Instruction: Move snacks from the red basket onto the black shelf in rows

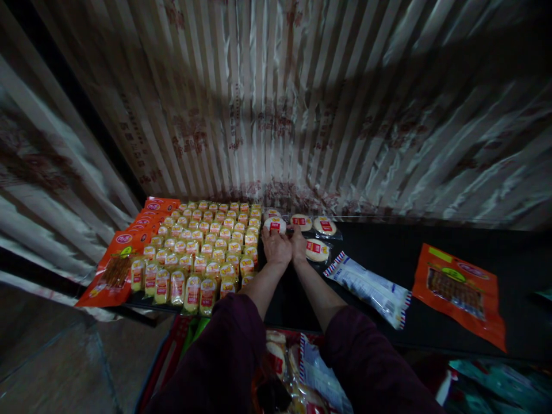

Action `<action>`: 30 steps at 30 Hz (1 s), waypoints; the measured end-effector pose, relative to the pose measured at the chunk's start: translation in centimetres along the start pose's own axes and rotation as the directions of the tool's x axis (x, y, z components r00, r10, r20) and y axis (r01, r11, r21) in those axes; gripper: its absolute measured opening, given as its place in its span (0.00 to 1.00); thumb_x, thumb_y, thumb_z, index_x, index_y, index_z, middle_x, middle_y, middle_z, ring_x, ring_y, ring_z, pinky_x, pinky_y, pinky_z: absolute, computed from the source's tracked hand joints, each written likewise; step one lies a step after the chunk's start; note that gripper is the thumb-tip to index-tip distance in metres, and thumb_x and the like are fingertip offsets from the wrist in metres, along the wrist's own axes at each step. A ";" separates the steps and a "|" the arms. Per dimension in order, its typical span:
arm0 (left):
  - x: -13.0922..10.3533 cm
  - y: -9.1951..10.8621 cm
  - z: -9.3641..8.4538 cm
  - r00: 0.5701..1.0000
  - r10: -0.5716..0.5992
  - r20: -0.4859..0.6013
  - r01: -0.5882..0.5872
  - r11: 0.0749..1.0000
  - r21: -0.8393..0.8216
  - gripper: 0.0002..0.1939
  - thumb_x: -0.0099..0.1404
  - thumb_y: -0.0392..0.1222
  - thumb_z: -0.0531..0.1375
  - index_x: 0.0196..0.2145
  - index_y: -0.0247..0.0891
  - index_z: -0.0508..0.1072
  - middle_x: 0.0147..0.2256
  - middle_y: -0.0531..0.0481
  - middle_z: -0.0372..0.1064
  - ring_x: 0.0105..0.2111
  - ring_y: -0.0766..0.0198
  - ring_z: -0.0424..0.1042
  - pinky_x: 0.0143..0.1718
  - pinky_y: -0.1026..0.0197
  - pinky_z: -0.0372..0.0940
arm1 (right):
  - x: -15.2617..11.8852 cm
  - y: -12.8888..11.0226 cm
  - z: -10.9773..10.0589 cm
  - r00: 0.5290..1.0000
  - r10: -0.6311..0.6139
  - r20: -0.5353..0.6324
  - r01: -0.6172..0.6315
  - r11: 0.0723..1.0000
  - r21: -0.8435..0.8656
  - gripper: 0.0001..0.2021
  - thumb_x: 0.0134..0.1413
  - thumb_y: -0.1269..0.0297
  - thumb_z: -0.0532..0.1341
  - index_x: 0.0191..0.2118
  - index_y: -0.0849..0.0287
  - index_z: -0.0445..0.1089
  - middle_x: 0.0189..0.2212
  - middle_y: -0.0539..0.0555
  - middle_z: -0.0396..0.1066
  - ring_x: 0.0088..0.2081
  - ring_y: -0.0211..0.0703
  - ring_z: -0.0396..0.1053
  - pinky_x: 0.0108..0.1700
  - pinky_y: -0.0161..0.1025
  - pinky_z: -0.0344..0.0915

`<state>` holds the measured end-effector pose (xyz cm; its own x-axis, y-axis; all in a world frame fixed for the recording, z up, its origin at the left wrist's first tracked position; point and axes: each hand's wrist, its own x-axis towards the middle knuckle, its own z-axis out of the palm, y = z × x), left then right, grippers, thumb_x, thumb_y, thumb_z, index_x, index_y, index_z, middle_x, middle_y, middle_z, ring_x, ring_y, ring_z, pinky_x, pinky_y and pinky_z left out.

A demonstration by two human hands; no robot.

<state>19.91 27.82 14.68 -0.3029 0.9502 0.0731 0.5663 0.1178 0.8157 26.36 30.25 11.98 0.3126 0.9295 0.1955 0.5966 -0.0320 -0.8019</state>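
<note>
My left hand (277, 248) has its fingers closed over the near edge of a round, white wrapped pastry (275, 225) with a red label. Against the right side of that packet, my right hand (297, 244) is closed, its fingertips at the wrapper's edge. Another wrapped pastry lies just behind, partly covered. To the right of my hands are more of the same: one wrapped pastry (301, 222) at the back, a second (325, 226) beside it, and a third (317, 250) nearer me.
Dense rows of small yellow wrapped cakes (207, 241) fill the black shelf's left part, beside orange snack bags (112, 270). A white-and-blue packet (371, 287) and an orange bag (461, 293) lie right. Below, a container holds pastries and another blue packet (323, 374). Striped sheeting (276, 115) hangs behind.
</note>
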 end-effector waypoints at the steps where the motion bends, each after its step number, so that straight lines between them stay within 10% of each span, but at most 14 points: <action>1: 0.0 0.1 0.0 1.000 -0.004 0.004 0.003 1.000 0.007 0.19 0.62 0.35 0.50 0.49 0.31 0.71 0.59 0.37 0.58 0.61 0.51 0.54 0.62 0.51 0.51 | 0.1 0.0 0.0 1.000 0.006 0.010 -0.006 1.000 -0.014 0.13 0.47 0.65 0.58 0.42 0.57 0.66 0.24 0.50 0.72 0.29 0.44 0.70 0.35 0.36 0.63; 21: 0.6 -0.4 0.2 0.999 0.039 0.017 -0.041 0.995 0.086 0.20 0.64 0.35 0.47 0.47 0.25 0.73 0.55 0.31 0.62 0.56 0.52 0.63 0.59 0.55 0.56 | 1.7 0.1 0.7 0.996 0.002 0.094 0.019 0.975 -0.220 0.16 0.52 0.69 0.57 0.47 0.54 0.68 0.37 0.56 0.72 0.36 0.45 0.70 0.37 0.38 0.64; 30: 1.0 -0.7 0.6 0.999 0.037 0.029 -0.040 0.994 0.099 0.21 0.65 0.37 0.46 0.49 0.26 0.71 0.55 0.34 0.64 0.57 0.55 0.61 0.60 0.57 0.53 | 2.1 1.5 1.7 0.969 -0.219 0.116 0.236 0.958 -0.162 0.20 0.49 0.74 0.56 0.48 0.54 0.70 0.45 0.56 0.70 0.48 0.46 0.66 0.51 0.41 0.63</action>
<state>19.66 28.86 13.81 -0.2594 0.9619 0.0864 0.6513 0.1082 0.7511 26.65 32.78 10.19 0.0860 0.9502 0.2995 0.7655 0.1294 -0.6303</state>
